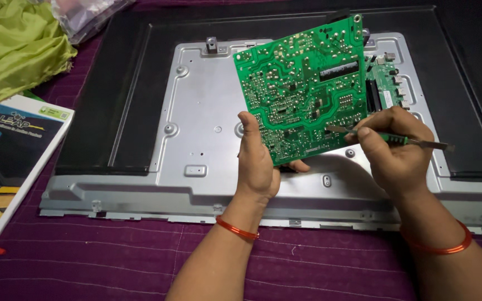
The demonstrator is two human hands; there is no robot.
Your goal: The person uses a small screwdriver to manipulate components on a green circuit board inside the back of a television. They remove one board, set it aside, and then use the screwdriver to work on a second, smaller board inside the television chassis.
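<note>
With the left hand (256, 161) gripping the green circuit board (302, 89) steady, the right hand (394, 147), fingers closed round green-handled tweezers (389, 136), should touch its tips lightly.

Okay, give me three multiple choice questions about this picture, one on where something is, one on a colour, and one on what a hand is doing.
1. Where does the book lie?
A. left of the metal panel
B. on the panel
C. under the green cloth

2. What colour is the circuit board?
A. blue
B. green
C. brown

3. What is the left hand doing?
A. resting flat
B. gripping the board's lower edge
C. holding the tool

Answers: 1 A, it lies on the purple cover beside the panel. 2 B, its solder side is green. 3 B, the right hand holds the tool.
</note>
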